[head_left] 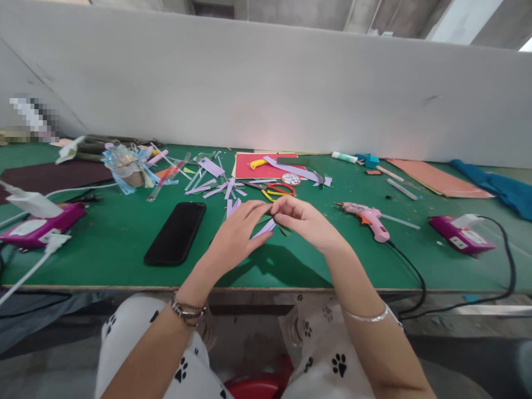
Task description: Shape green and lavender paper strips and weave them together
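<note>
My left hand and my right hand meet above the front middle of the table. Their fingertips close together on a small dark green paper piece, mostly covered by the fingers. A purple paper strip shows beneath, between the two hands; whether it is held or lies on the table I cannot tell. Just beyond the fingers lie scissors with red and yellow handles and a round dish of small white bits. Purple paper strips are scattered to the left of them.
A black phone lies left of my hands. To the right rests a pink glue gun, its cord trailing over the front edge. Purple power strips sit at both sides. Red paper with a yellow-handled cutter lies behind.
</note>
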Motion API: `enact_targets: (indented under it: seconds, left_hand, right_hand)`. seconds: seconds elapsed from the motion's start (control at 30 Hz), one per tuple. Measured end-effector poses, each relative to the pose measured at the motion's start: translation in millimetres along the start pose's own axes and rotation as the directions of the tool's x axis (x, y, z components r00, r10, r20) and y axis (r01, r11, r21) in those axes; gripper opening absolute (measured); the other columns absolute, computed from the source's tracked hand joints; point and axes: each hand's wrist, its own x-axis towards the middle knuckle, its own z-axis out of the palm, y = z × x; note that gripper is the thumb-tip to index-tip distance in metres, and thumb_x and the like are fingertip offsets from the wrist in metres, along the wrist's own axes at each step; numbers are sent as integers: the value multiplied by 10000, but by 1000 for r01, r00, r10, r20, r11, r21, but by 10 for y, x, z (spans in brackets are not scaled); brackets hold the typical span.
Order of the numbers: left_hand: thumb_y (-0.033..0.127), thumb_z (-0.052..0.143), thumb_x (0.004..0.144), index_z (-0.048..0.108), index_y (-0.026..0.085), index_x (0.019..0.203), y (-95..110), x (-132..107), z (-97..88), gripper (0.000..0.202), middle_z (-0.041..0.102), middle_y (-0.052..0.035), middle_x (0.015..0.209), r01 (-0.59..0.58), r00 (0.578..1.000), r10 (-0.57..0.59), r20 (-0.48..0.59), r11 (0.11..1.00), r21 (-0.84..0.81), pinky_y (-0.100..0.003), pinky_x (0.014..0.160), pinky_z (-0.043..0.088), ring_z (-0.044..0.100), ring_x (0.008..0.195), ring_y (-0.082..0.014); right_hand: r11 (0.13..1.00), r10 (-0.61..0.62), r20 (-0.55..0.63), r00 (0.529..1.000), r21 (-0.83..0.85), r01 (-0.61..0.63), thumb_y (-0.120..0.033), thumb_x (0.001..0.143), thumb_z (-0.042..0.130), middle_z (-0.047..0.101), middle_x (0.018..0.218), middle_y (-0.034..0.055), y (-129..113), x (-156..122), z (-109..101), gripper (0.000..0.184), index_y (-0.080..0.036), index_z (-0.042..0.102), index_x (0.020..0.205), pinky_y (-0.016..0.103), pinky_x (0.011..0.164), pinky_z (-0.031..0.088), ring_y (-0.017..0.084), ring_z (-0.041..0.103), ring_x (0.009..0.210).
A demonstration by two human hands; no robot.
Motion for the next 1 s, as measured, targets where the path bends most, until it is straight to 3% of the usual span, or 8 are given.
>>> enact_targets:
  seconds: [0.13,0.3,0.37,0.47,0.6,0.7,0.83,1.0]
  left_hand:
    - [267,527,798,506,176,1095,44,-3,12,311,605,-46,972,44,991,-52,-120,997,-70,-252,725,436,550,807,-150]
    - [251,471,805,644,173,790,23,3,-55,190,637,-7,694,100,982,-120,-145,985,-137,-212,639,405,540,651,-127]
    - [267,495,775,644,163,719,0,10,-109,190,617,4,631,171,968,-202,-149,965,-197,-196,570,385,511,576,-111]
    - [279,507,742,628,143,644,-56,18,-203,207,505,31,500,297,901,-382,-207,890,-347,-189,452,317,412,460,-80]
    - [313,464,757,637,138,661,-161,7,-275,264,289,67,406,355,813,-564,-146,679,-643,-188,380,228,279,379,-62]
    - [319,492,745,626,145,637,-199,-5,-286,244,297,67,402,346,837,-542,-72,626,-698,-184,388,246,298,384,-61]
    - [272,536,695,535,153,459,-146,5,-314,264,404,40,413,317,882,-463,-91,723,-614,-184,417,303,373,415,-64]
    - [257,572,639,548,159,498,-87,27,-332,174,401,59,384,313,872,-478,-103,707,-634,-178,380,282,353,376,-57]
  right_hand:
    - [975,-10,28,1000,222,3,-224,740,546,461,651,-48,2,-10,54,76,-174,489,748,189,516,320,51,401,547]
    - [972,-19,43,999,234,9,-234,792,480,450,579,-61,-2,-7,54,61,-179,494,813,191,496,337,59,426,512]
    - [992,-26,16,1000,126,24,-213,816,423,485,595,-48,15,3,25,84,-179,492,848,208,537,377,74,467,542]
    - [971,-53,-50,997,-237,40,-151,799,426,530,664,-21,99,24,-12,113,-175,521,856,230,595,406,87,492,592]
    - [745,-88,103,991,-653,134,-94,785,461,583,882,47,246,49,61,186,-163,575,914,267,699,424,125,525,742]
    - [615,-31,246,969,-759,213,-77,815,431,562,1041,92,320,70,192,268,-142,563,1039,309,819,410,171,517,923]
    - [419,83,205,975,-895,152,-49,827,377,544,1063,127,373,102,294,306,-106,553,1070,341,837,399,219,490,997]
    - [432,148,136,980,-900,60,-40,818,385,558,957,90,369,122,245,255,-128,575,963,285,756,398,183,524,894]
